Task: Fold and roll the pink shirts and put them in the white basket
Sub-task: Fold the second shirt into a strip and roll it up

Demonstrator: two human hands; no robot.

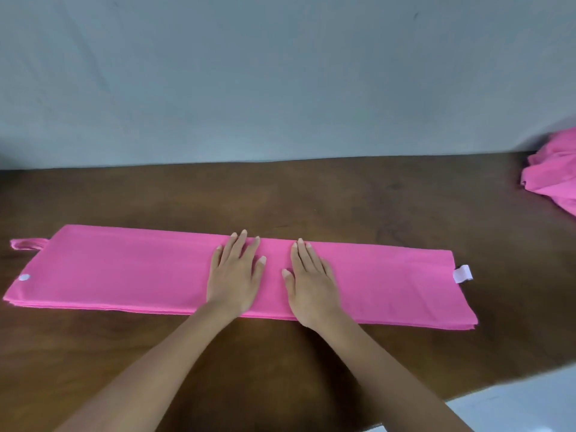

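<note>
A pink shirt [124,272], folded into a long flat strip, lies across the brown table [311,194] from left to right. A white tag [463,273] sticks out at its right end and a small loop shows at its far left corner. My left hand [235,272] presses flat on the strip's middle with straight fingers. Just to its right, my right hand [311,280] lies flat on the cloth in the same way. The white basket is out of view.
A heap of other pink shirts [553,176] sits at the table's far right edge. A grey-blue wall [280,73] stands right behind the table. The table's front right corner ends near a pale floor [514,403].
</note>
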